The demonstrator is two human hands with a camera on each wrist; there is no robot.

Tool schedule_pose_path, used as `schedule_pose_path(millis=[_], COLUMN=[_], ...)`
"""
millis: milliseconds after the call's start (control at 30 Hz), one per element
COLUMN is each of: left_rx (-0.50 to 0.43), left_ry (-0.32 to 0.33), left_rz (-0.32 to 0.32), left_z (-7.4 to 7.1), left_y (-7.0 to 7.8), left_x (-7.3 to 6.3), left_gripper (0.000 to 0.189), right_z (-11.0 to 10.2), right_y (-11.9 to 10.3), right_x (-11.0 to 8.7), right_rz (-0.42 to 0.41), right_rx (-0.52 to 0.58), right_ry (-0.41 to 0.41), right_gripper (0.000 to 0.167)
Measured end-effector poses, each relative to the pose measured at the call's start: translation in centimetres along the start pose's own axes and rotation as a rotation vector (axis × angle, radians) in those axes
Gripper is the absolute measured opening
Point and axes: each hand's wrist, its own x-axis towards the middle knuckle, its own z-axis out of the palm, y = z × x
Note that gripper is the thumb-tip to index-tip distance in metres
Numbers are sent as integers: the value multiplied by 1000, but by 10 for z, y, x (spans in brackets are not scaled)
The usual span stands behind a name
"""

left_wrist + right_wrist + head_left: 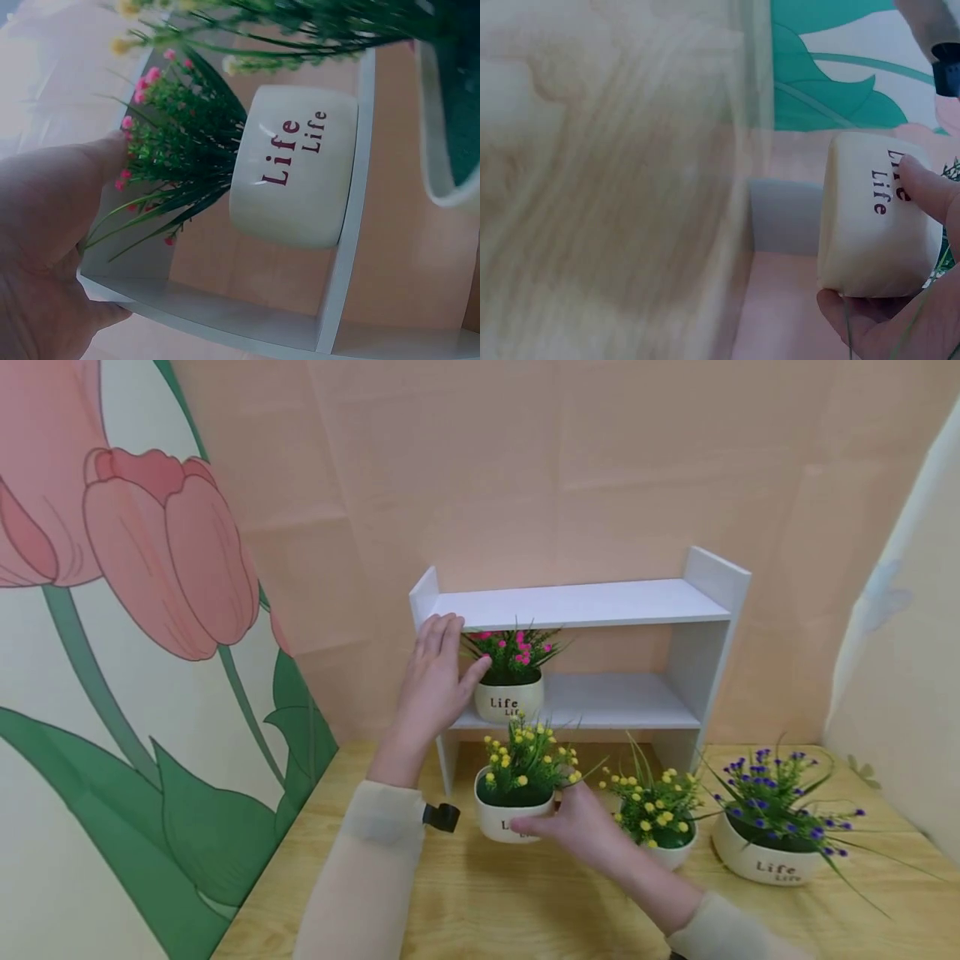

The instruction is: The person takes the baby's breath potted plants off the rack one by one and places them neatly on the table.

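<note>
A white pot of pink flowers (pixel 510 696) marked "Life" stands at the left end of the lower board of a white shelf unit (pixel 585 606). My left hand (pixel 438 681) is just left of it with straight fingers reaching up to the top board's edge and the thumb by the pot's rim; it grips nothing. In the left wrist view the same pot (pixel 292 169) sits beside my palm (pixel 45 247). My right hand (pixel 570 827) holds a white pot of yellow flowers (pixel 517 806) in front of the shelf, with fingers (pixel 930 191) curled round the pot (pixel 874 217).
The shelf stands on a wooden table (pixel 525 902). A second yellow-flowered pot (pixel 660 827) and a purple-flowered pot (pixel 772 852) sit to the right. A tulip mural wall (pixel 150 568) closes the left side. The top board and the lower board's right part are bare.
</note>
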Motion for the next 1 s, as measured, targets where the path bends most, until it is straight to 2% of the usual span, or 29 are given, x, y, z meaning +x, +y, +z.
schedule_pose_path(millis=[133, 267, 533, 833, 1000], left_rx=[0, 0, 6, -2, 4], left_ry=[-2, -2, -1, 8, 7], left_rz=[-2, -7, -2, 7, 8], left_z=[0, 0, 1, 2, 3], left_y=[-1, -1, -1, -1, -1], left_x=[0, 0, 0, 0, 1], left_gripper=[80, 81, 83, 81, 81], right_z=[12, 21, 33, 35, 33], right_y=[2, 8, 25, 39, 50], right_x=[-3, -5, -8, -13, -14], right_rz=[35, 36, 46, 92, 102], right_rx=[-31, -54, -71, -12, -35], right_ry=[35, 65, 82, 75, 78], right_gripper=[75, 82, 83, 87, 95])
